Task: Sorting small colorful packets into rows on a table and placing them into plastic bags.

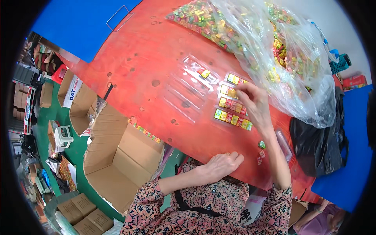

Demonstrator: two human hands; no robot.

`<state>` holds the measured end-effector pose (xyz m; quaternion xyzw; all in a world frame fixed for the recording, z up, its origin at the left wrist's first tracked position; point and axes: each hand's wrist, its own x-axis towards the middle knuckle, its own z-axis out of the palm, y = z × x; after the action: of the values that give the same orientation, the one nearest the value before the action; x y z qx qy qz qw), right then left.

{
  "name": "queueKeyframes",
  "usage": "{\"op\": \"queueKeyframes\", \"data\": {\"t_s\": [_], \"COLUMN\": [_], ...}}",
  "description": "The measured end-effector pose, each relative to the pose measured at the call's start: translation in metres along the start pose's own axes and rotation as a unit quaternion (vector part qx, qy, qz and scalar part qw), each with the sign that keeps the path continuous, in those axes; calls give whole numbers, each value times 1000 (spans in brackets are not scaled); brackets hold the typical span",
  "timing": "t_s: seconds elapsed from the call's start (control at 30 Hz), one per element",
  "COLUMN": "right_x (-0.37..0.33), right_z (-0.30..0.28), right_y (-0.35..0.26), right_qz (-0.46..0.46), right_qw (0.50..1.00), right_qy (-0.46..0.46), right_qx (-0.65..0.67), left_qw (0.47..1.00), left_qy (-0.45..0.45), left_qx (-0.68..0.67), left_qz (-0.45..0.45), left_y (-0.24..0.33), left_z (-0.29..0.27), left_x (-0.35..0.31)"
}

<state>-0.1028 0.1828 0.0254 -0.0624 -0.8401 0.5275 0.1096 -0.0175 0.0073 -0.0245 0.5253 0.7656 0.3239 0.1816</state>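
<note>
My right hand (255, 105) reaches over a clear plastic tray with several slots. Its thumb and fingertips pinch a small yellow wrapped candy (231, 93) at one row. Rows of red, yellow and green wrapped candies (234, 119) fill slots below and above it. To the left lie a clear tray (184, 98) with bare slots and another slotted piece holding a few candies (203, 72). My left hand (224, 167) rests on the red table's near edge, fingers curled in; whatever they may hold is hidden. Loose green (261, 144) and pinkish candies (261, 154) lie by my right forearm.
Large clear bags of wrapped candies (239, 31) cover the far right of the red table (137, 58). A black plastic bag (319, 137) sits at right. An open cardboard box (117, 156) stands off the left edge. Another person (323, 219) is at lower right.
</note>
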Motion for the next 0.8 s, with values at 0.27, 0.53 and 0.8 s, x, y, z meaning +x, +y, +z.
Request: {"op": "queueKeyframes", "data": {"t_s": [0.27,0.53,0.8], "right_x": [68,77,80], "right_z": [40,56,53], "right_y": [12,24,31], "right_qz": [-79,-99,-110], "right_qw": [994,991,984], "right_qy": [-18,-26,-32], "right_qx": [-69,-89,-138], "left_qw": [811,848,912], "left_qy": [115,307,269], "left_qx": [-522,-313,-190], "left_qz": [-238,-299,-244], "left_y": [-30,-110,-154], "left_z": [-62,-183,-197], "left_x": [-13,17,61]}}
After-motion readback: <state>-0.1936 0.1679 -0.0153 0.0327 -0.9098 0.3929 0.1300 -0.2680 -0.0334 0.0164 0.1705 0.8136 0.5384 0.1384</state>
